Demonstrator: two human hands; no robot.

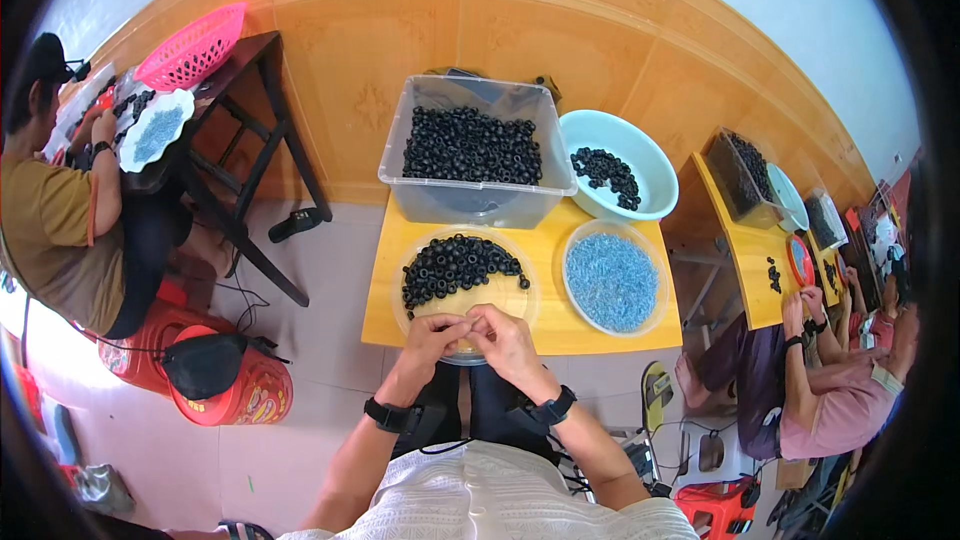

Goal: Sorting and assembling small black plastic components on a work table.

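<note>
**Head view: two hands meet over a dish of black rings**

The head view looks down on a small yellow bench (570, 325). The left hand (437, 333) and the right hand (505, 338) are drawn together, fingertips touching, at the 6 o'clock rim of a clear round dish (462, 285). Both hands are narrowed to a pinch; what they pinch is too small to tell. Each wrist wears a black band.

Black rings (455, 265) lie in the dish in an arc along its far side, from 9 to 3 o'clock, while the near part shows bare. At 3 o'clock of this dish, just beside it, sits a second clear dish (612, 282) filled with small pale blue parts. At 12 o'clock stands a clear plastic tub (470, 155) heaped with more black rings, and at 2 o'clock a pale blue basin (622, 165) holds a smaller cluster of them.

At 9 o'clock of the view, another person (55, 210) sits at a dark table bearing a pink basket (192, 48). At 3 o'clock, other people work at further yellow benches.
</note>
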